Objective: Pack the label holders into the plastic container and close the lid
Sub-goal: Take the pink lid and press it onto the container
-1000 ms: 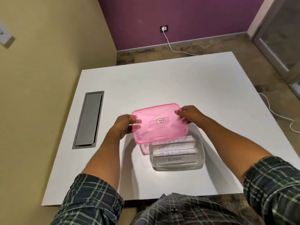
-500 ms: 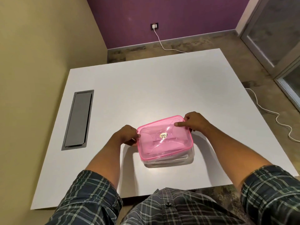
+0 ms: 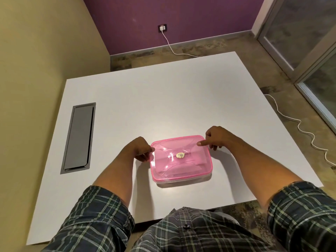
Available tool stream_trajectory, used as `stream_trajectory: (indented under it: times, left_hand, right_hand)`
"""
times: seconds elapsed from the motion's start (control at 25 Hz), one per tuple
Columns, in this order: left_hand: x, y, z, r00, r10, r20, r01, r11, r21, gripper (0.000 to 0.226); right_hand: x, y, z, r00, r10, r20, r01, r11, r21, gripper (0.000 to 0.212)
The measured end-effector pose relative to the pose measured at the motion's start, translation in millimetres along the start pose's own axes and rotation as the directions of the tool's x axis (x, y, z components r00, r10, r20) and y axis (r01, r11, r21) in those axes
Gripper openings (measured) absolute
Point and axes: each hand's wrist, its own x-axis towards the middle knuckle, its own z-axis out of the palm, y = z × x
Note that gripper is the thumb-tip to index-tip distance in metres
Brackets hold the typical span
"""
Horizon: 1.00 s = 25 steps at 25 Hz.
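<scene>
A translucent pink lid (image 3: 181, 157) with a small gold sticker lies flat on the clear plastic container (image 3: 181, 183), near the front of the white table (image 3: 163, 106). My left hand (image 3: 141, 150) grips the lid's left edge, thumb on top and fingers beneath the rim. My right hand (image 3: 215, 138) is at the far right corner, its index finger pressing down on the lid. The label holders inside are hidden under the pink lid.
A grey cable hatch (image 3: 79, 138) is set into the table at the left. A yellow wall runs along the left side. A white cable (image 3: 294, 122) trails over the floor to the right of the table.
The lid came down from above the container and now lies on it, covering the label holders. Both hands moved down with it.
</scene>
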Motion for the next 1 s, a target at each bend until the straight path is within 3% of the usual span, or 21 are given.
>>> stream_trajectory:
  times: [0.12,0.32,0.48,0.6,0.72,0.84,1.0]
  left_hand:
    - [1,-3,-2,1.0,0.007,0.01,-0.007,1.0,-0.004,0.028]
    - [2,-6,-1,0.995,0.078,-0.065,-0.084,0.993,-0.081,0.014]
    - [4,-1,-4,0.981,0.121,-0.15,-0.139,0.984,-0.112,0.028]
    - [4,1,-8,0.989,0.112,-0.095,-0.12,0.99,-0.08,0.038]
    - [1,7,-8,0.99,0.133,0.036,-0.137,0.979,0.154,0.072]
    - [3,10,3,0.985,0.147,0.093,-0.174,0.832,0.526,0.112]
    - [5,2,15,0.987,0.105,0.124,-0.16,0.764,0.625,0.169]
  right_hand:
    - [2,1,3,0.995,0.062,0.079,-0.073,0.987,0.14,0.048]
    - [7,-3,4,0.997,0.037,0.068,-0.048,0.985,0.164,0.043]
    - [12,-5,3,0.999,0.02,-0.03,-0.015,0.984,0.178,0.04]
    - [11,-9,-1,0.999,-0.035,-0.024,0.039,0.984,0.174,0.048]
    - [8,-11,-6,0.991,-0.111,0.077,0.109,0.993,0.035,0.074]
    - [5,-13,-5,0.976,-0.156,0.15,0.181,0.969,-0.168,0.099]
    - [-1,-18,-6,0.956,-0.178,0.232,0.234,0.941,-0.242,0.109]
